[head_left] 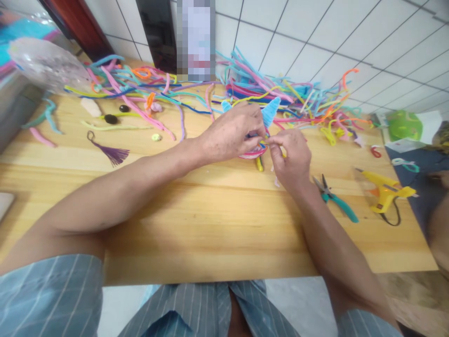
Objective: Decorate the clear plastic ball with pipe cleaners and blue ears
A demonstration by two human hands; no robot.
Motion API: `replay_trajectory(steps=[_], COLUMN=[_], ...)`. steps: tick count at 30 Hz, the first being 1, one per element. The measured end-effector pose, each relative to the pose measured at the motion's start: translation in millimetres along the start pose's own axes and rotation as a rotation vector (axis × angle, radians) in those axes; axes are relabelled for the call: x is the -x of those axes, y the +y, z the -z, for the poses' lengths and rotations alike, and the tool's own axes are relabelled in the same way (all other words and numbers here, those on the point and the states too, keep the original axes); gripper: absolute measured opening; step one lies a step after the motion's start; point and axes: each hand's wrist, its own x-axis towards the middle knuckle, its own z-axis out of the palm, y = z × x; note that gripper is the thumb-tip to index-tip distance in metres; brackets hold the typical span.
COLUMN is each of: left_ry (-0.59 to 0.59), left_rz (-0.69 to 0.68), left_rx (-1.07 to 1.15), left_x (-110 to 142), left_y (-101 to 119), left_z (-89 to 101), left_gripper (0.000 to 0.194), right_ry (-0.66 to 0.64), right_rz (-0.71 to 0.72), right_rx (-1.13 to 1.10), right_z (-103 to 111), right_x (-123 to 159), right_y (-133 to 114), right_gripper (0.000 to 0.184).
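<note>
A small craft figure made of pipe cleaners [270, 113] is held over the middle of the wooden table. It has blue pointed parts at the top, pink and dark blue strands lower down and a yellow end hanging below. My left hand [231, 133] is closed over it from the left and hides most of its body. From the right, my right hand [292, 152] pinches a thin strand at the figure's edge, thumb against forefinger. Both sets of fingertips nearly meet there. Green-handled pliers [338, 203] lie beside my right wrist.
Loose pipe cleaners [121, 89] in many colours spread along the back by the tiled wall [315, 42]. A purple tassel [112, 152] and black oval pieces [111, 119] lie left. A yellow glue gun [386, 192] rests right. A plastic bag [49, 63] is at the far left.
</note>
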Motion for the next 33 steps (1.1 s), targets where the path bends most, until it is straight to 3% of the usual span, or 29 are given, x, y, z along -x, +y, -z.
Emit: replay_trajectory(steps=[4, 11, 18, 24, 33], left_ry=[0.006, 0.008, 0.002, -0.007, 0.002], left_rz=[-0.003, 0.013, 0.014, 0.019, 0.016], left_rx=[0.004, 0.020, 0.035, 0.041, 0.048], left_x=[-0.8, 0.6, 1.9, 1.8, 2.2], left_y=[0.6, -0.7, -2.4, -1.6, -2.3], left_z=[0.5, -2.0, -2.8, -1.9, -2.8], left_gripper=[0.020, 0.021, 0.020, 0.021, 0.022], right_ry=[0.027, 0.073, 0.115, 0.092, 0.101], right_rz=[0.048, 0.108, 0.167, 0.031, -0.078], right_rx=[-0.047, 0.152, 0.139, 0.066, 0.011], right_z=[-1.4, -4.9, -6.3, -6.1, -5.6], right_x=[3.9, 6.4, 8.0, 10.1, 4.5], right_y=[2.8, 2.8, -2.1, -4.3, -8.6], right_gripper=[0.022, 0.020, 0.021, 0.027, 0.017])
